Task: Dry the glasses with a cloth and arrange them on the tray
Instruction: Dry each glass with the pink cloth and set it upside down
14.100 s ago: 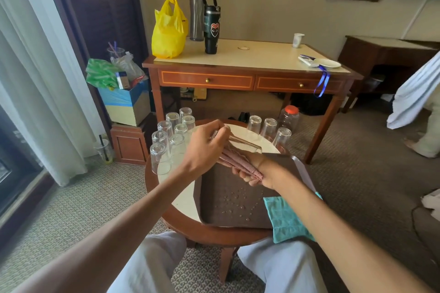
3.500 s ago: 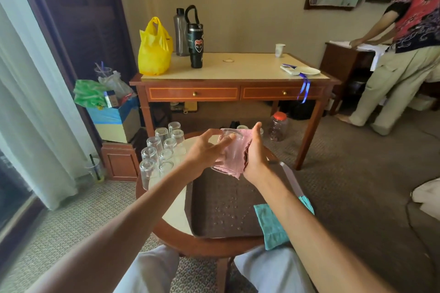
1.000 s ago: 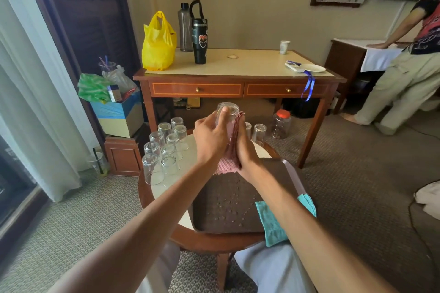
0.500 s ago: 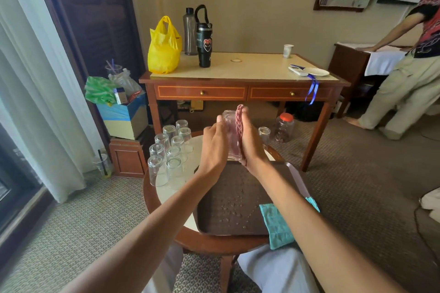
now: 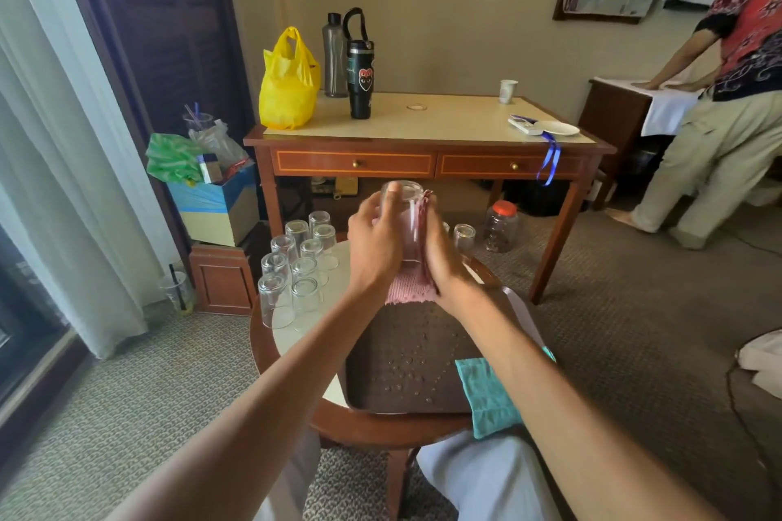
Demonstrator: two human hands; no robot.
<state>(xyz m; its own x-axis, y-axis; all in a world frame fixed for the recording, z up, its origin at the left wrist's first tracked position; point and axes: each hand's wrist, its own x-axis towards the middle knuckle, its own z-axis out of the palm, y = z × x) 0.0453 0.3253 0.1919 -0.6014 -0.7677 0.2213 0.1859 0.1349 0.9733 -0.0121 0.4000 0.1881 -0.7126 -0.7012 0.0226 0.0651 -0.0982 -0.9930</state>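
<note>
I hold a clear glass upside down above the far end of the brown tray. My left hand grips its left side. My right hand presses a pink cloth against its right side, fingers curled round the cloth. The tray's bare surface carries water drops. Several upturned glasses stand in a cluster on the round table, left of the tray. One more glass shows behind my right hand.
A teal cloth lies at the tray's near right corner. Behind the table stands a wooden desk with a yellow bag and bottles. A plastic jar sits on the carpet. A person bends over a side table at right.
The glass has turned slightly in my hands and sits a little higher; more of the pink cloth hangs below it. The person at right has shifted slightly.
</note>
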